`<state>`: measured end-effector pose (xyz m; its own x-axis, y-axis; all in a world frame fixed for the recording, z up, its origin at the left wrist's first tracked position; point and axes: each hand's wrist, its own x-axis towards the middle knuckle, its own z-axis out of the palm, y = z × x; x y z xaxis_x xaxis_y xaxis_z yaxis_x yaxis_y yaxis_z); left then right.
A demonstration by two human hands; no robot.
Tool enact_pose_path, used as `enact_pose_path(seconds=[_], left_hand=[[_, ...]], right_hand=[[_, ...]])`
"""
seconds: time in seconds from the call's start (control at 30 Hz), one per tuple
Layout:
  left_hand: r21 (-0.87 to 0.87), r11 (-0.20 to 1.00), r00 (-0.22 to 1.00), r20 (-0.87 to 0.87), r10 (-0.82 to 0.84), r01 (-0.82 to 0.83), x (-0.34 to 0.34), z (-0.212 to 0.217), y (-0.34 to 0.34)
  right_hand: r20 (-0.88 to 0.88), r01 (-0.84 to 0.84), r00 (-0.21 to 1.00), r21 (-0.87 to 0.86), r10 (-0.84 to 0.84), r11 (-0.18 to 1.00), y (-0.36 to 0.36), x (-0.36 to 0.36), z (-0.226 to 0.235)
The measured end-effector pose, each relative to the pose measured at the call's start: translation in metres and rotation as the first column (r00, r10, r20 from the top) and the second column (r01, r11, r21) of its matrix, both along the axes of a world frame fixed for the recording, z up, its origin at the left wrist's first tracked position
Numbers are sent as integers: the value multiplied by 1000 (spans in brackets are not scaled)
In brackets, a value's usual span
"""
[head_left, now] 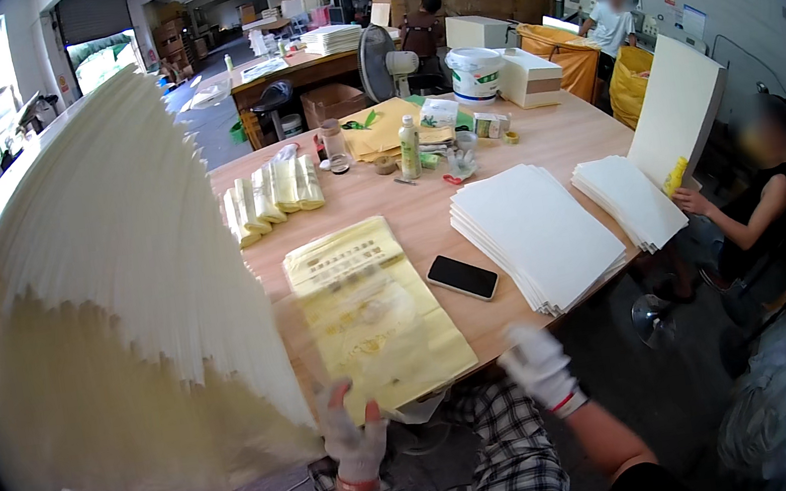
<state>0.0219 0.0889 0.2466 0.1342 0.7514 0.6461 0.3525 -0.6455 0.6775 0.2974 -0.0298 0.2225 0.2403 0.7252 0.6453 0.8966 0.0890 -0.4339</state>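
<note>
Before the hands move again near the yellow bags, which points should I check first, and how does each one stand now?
1. Left hand gloved, at the near edge of the yellow bag stack: ok.
2. Right hand free of any load: ok.
3. Grip on the top bag: cannot tell.
4. Black phone apart from the bags: ok.
5. White sheet stack overhanging the table edge: not ok.

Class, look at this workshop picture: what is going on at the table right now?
A seated person in white work gloves has the left hand at the near edge of a stack of yellow plastic bags, the right hand raised just beside it. A smartphone and stacks of white sheets lie nearby. A co-worker sits at the table's right end.
</note>
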Motion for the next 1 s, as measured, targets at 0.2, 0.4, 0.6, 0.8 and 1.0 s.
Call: enact_pose_path(seconds=[0.2,0.4,0.6,0.8,1.0], left_hand=[[-303,882,925,-5,-380,361,-1,-37,-75],[-356,739,766,-92,-636,572,32,-81,-126],[-814,193,574,197,-795,547,113,-43,-90],[-470,-489,549,835,22,735,144,-38,-45],[-759,187,603,314,-733,623,79,-40,-50]], right_hand=[[105,141,989,-434,-105,890,-15,144,13],[-417,-124,908,-372,-46,920,0,178,23],[255,298,933,-146,-255,943,-4,148,11],[354,-258,850,-365,390,895,-55,-18,110],[-735,-49,673,-145,-74,988,-100,50,-2]])
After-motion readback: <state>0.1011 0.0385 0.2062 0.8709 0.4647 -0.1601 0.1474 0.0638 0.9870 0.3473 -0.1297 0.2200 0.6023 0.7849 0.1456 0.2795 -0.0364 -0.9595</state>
